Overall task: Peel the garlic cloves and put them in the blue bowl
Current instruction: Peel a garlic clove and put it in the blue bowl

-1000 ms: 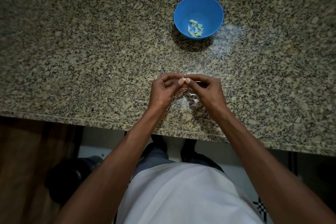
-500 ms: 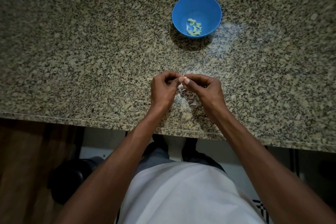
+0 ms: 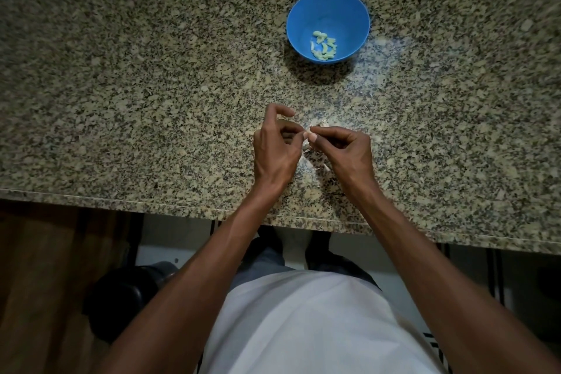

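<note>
Mostly the garlic clove (image 3: 307, 135) is hidden, a pale sliver pinched between the fingertips of the left hand (image 3: 274, 147) and right hand (image 3: 346, 150); peel scraps (image 3: 315, 164) below them are hard to make out. The blue bowl (image 3: 355, 14), holding peeled cloves (image 3: 323, 45), sits well apart toward the back of the granite counter (image 3: 121, 85), whose front edge runs just under the wrists, bare stone on both sides
</note>
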A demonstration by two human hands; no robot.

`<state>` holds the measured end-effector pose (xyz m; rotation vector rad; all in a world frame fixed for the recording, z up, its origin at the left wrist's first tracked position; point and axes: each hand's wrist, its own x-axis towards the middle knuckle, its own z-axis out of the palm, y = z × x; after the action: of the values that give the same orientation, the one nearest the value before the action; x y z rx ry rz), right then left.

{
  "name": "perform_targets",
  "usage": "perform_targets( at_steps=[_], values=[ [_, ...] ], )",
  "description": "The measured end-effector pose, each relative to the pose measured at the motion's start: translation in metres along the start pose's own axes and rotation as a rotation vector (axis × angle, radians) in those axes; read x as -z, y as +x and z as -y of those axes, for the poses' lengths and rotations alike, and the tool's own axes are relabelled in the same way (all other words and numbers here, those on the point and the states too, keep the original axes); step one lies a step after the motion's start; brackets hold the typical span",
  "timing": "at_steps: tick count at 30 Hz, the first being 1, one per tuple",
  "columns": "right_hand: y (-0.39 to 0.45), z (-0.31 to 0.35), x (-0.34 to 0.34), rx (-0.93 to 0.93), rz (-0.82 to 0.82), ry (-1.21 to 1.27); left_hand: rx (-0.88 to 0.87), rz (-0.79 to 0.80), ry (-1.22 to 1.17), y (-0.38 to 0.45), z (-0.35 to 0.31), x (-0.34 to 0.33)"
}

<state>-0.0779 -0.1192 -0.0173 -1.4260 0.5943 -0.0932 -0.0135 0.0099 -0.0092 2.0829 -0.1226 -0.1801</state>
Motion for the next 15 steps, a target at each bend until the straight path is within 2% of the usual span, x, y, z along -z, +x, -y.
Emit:
perform_targets(
  at_steps=[8,15],
  values=[
    [0.004,-0.005,0.005,-0.018,0.034,0.027,0.011,0.08,-0.018,-0.002,0.002,-0.003],
    [0.011,-0.002,0.014,-0.059,0.13,0.059,0.192,0.288,-0.283,0.002,0.006,0.003]
  ],
)
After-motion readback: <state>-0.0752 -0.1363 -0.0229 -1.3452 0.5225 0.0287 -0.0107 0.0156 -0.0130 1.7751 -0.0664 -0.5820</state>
